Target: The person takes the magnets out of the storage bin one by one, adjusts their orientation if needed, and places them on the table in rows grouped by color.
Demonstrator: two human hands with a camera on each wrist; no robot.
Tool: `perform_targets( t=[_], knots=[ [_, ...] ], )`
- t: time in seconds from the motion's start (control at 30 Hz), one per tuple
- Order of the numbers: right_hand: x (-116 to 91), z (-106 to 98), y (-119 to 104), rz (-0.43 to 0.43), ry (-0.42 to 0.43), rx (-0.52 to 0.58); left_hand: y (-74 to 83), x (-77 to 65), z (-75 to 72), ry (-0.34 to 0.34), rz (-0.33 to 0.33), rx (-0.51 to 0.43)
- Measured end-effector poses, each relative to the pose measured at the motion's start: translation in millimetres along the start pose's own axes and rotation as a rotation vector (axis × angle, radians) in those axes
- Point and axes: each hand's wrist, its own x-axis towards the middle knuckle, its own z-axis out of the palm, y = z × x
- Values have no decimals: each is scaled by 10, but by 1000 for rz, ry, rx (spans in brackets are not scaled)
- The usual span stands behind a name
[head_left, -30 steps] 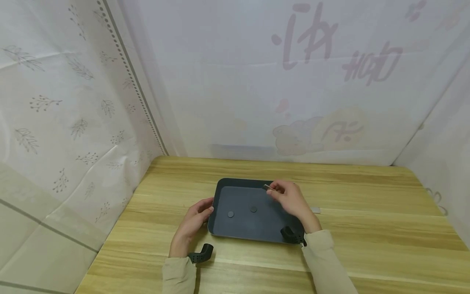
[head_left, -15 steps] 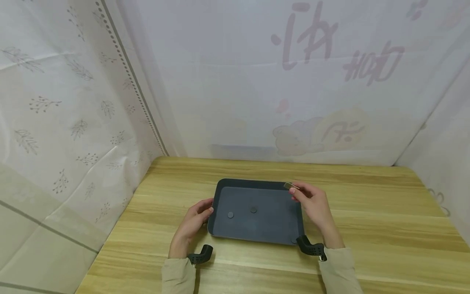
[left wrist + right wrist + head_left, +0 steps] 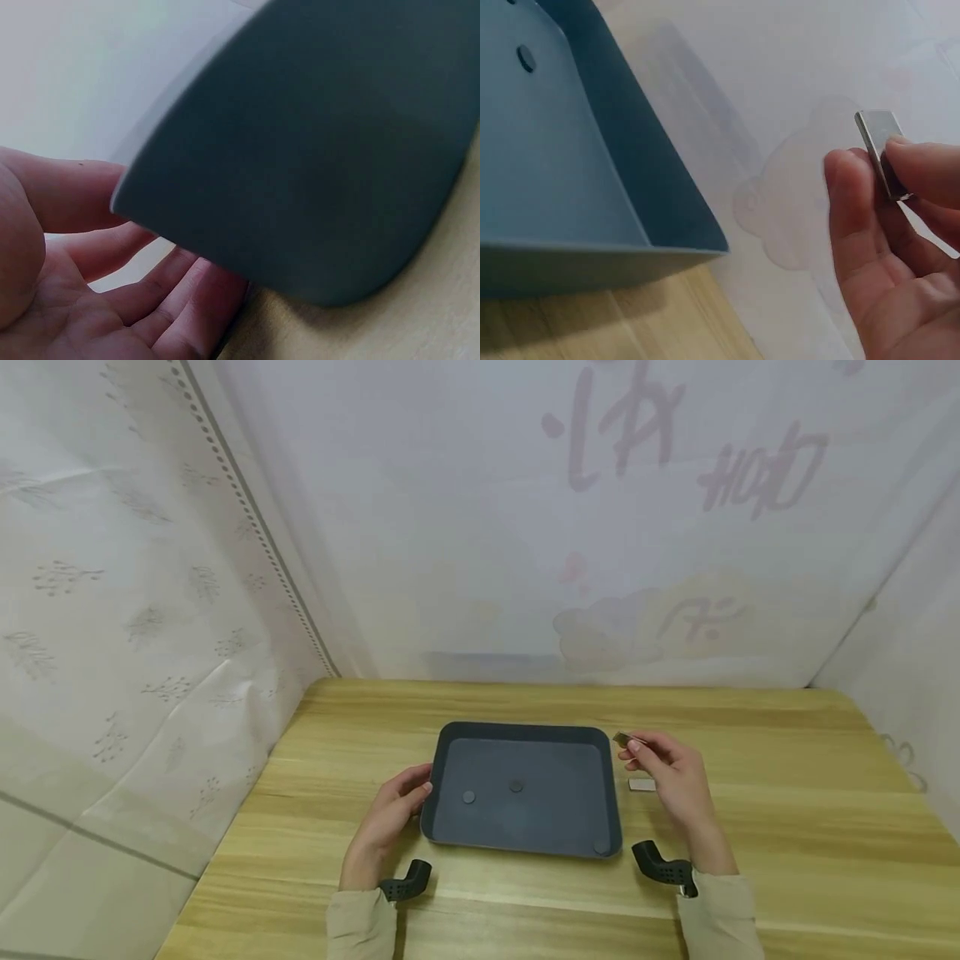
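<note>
A dark grey rectangular tray lies on the table. My left hand holds its left side, thumb at the rim and the other fingers low along the outer wall; in the left wrist view that wall hides some fingertips. Just past the tray's far right corner, my right hand pinches a small, flat, shiny metal block between thumb and fingers. Below this hand a similar small silvery rectangular piece lies on the wood, close to the tray's right wall.
Inside the tray are small round grey discs: one at left, one near the middle and one in the near right corner. Black angled camera mounts sit at both wrists. Printed curtains hang behind the wooden table.
My right hand has moved right with the metal block, from over the tray to beyond its right rim. The piece on the table shows more fully. My left hand stays at the tray.
</note>
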Motion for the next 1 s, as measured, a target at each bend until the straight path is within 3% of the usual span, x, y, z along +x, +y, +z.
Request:
perform_targets(
  t=[0.2, 0.4, 0.73, 1.0],
  knots=[
    [-47, -240, 33, -28, 128, 143, -19, -5, -5, -22, -11, 8],
    [-99, -453, 52, -16, 179, 176, -35, 28, -30, -28, -14, 21],
    [-137, -615, 64, 34, 137, 116, -22, 35, -41, -15, -12, 22],
    [-214, -763, 150, 105, 162, 118, -36, 38, -45, -27, -7, 42]
  ],
)
